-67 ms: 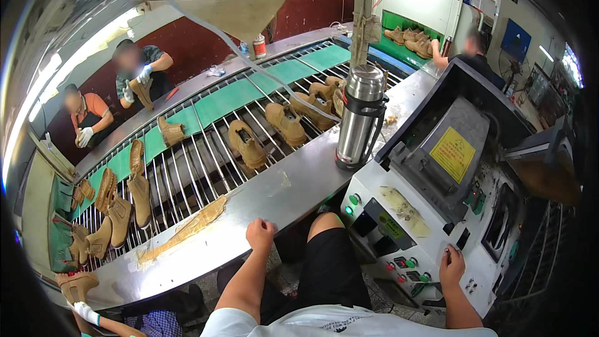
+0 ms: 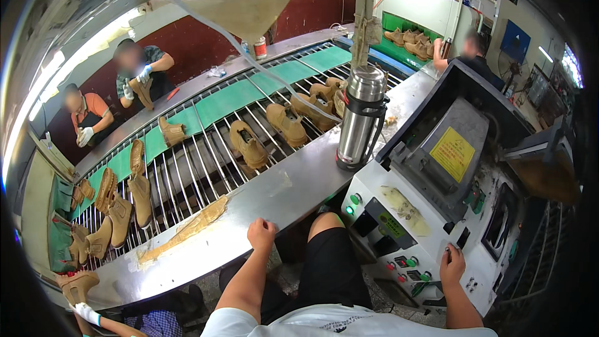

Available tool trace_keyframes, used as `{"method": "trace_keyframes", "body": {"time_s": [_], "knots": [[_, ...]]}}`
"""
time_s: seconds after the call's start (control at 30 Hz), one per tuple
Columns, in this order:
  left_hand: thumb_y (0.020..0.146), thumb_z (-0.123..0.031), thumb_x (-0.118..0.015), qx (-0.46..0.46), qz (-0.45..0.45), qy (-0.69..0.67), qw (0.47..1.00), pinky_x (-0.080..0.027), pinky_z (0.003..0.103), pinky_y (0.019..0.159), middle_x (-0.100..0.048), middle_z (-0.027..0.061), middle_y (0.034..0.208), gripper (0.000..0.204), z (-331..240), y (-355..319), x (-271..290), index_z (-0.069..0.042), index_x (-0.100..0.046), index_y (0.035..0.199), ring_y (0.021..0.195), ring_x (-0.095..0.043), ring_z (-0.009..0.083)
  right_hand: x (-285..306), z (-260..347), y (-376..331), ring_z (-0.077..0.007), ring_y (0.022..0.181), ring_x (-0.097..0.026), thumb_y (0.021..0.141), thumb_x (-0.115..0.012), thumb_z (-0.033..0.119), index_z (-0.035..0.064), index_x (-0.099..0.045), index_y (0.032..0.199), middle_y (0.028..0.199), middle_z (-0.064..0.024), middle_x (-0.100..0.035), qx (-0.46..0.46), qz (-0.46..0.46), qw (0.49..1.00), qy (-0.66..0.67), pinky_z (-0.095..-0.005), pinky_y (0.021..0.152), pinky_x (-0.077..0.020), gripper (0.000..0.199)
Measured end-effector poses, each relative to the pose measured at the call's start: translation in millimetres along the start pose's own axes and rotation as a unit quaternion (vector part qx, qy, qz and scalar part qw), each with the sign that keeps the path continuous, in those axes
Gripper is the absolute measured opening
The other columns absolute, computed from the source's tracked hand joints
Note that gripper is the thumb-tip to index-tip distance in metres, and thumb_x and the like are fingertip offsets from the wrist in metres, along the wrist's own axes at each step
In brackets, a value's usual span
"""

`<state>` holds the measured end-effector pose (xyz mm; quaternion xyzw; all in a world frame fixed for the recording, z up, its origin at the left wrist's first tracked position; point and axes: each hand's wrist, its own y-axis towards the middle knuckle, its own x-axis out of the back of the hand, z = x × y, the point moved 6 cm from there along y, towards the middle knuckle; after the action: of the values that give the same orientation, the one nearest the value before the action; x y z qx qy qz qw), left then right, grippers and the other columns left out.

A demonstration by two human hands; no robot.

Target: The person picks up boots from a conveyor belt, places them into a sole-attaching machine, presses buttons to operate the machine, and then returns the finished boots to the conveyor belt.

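Dark red walling [image 2: 318, 9] backs the far side of a workshop, where a rack of metal rods [image 2: 213, 147] runs beyond a steel desk [image 2: 299, 190]. Tan boots [image 2: 253, 153] sit along the rods, spaced out near the middle, perhaps so each can be taken singly, and crowded at the left. A silver flask [image 2: 359, 131] stands upright towards the desk's right end, probably for easy reach. Just right of it is a white machine [image 2: 437, 243], its green buttons [image 2: 356, 199] on the near side, likely to suit someone working there.

Both hands are well apart. The left hand [image 2: 261, 234] is curled into a loose fist by the desk's near edge, no object showing, seemingly at rest; contact is unclear. The right hand [image 2: 452, 264] bends close to the machine's panel; whether its fingers grip anything, I cannot tell.
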<state>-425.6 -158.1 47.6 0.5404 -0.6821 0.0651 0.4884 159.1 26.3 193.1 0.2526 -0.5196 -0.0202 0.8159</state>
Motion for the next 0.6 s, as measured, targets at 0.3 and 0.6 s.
{"method": "trace_keyframes", "body": {"time_s": [0.3, 0.6], "knots": [[0.075, -0.019, -0.062, -0.003, 0.075, -0.032, 0.997, -0.047, 0.047, 0.064, -0.062, 0.0142, 0.071, 0.015, 8.9, 1.1, 5.2, -0.005, -0.058, 0.069, 0.072, -0.058, 0.0357, -3.3, -1.1, -4.6, -0.0331, 0.074, -0.061, 0.078, -0.061, 0.004, 0.0054, -0.066, 0.104, 0.085, -0.0148, -0.061, -0.001, -0.029, 0.999, -0.034, -0.0408, 0.065, -0.0495, 0.027], [0.077, -0.019, -0.062, 0.011, 0.038, -0.082, 0.996, -0.047, 0.046, 0.063, -0.060, 0.0137, 0.070, 0.016, 20.7, -0.1, -1.5, -0.006, -0.058, 0.070, 0.071, -0.059, 0.0345, -5.5, 1.1, -7.3, -0.0340, 0.075, -0.061, 0.076, -0.060, 0.004, 0.0046, -0.063, 0.104, 0.085, -0.0143, -0.063, 0.022, -0.041, 0.997, -0.058, -0.0419, 0.066, -0.0494, 0.028]]}}
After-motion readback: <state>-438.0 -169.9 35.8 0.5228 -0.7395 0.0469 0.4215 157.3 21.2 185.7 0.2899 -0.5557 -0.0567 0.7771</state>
